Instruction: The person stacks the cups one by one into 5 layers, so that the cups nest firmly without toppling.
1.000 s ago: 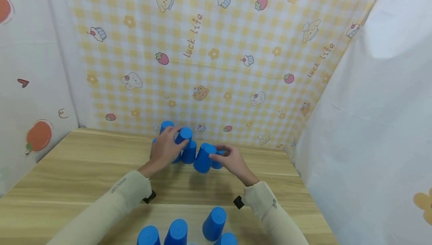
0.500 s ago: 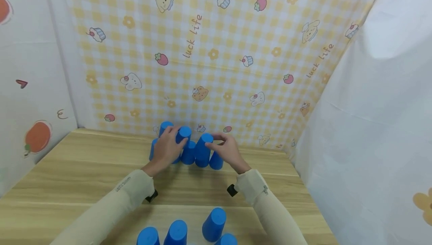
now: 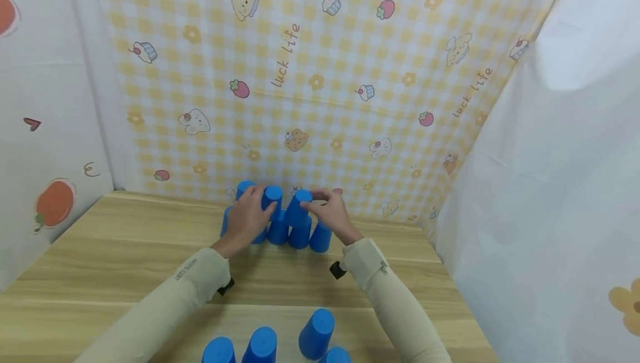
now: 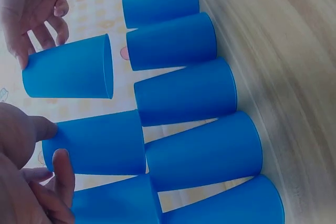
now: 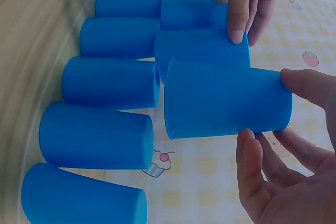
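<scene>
Hanging higher than a second ago, blue cup (image 5: 226, 100) pinched by right fingers (image 5: 252, 165), left fingers (image 4: 64, 174) gripping a stacked cup (image 4: 102, 142).

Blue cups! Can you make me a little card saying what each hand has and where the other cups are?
Left hand: grips the second-row cup
Right hand: pinches the raised cup, held above the bottom row, apart from it
Bottom row: five cups, upside down, side by side
Also in second row: one cup, farther left
Nearer the person: at least four cups, some cut off by the picture's edge
Table: wood-patterned
Behind: yellow checked cloth
</scene>
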The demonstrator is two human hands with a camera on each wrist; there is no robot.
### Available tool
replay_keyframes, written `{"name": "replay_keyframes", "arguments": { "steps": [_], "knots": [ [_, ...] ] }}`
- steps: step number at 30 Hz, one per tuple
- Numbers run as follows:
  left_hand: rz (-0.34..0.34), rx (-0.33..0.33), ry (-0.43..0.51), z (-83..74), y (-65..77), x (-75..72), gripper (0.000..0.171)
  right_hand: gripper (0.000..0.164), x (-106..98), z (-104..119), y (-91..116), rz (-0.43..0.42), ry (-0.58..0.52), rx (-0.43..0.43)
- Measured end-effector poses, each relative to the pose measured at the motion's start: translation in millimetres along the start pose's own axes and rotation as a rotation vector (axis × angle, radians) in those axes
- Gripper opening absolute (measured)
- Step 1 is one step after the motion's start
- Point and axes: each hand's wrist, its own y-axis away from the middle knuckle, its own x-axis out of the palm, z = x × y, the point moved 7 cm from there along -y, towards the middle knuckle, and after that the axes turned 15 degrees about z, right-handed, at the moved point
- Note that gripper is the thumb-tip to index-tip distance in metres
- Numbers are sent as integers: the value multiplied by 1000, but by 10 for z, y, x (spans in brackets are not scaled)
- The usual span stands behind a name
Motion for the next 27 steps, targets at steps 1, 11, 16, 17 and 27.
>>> {"name": "replay_keyframes", "arguments": {
  "steps": [1,11,16,17,27],
  "knots": [
    [-1,0,-14,2,-4,-2,52,44,0,-1,-19,1,-4,0],
    [12,4,-95,-5,-59,-16,51,45,23,-35,-151,7,-20,5],
    [10,3,-98,6,-81,-11,51,44,26,-58,-214,-7,3,1],
    [13,4,-92,10,-86,-11,52,44,26,-65,-224,-9,4,1],
    [16,16,-85,16,-116,-32,55,44,54,-48,-294,18,5,-12]
  ]
}}
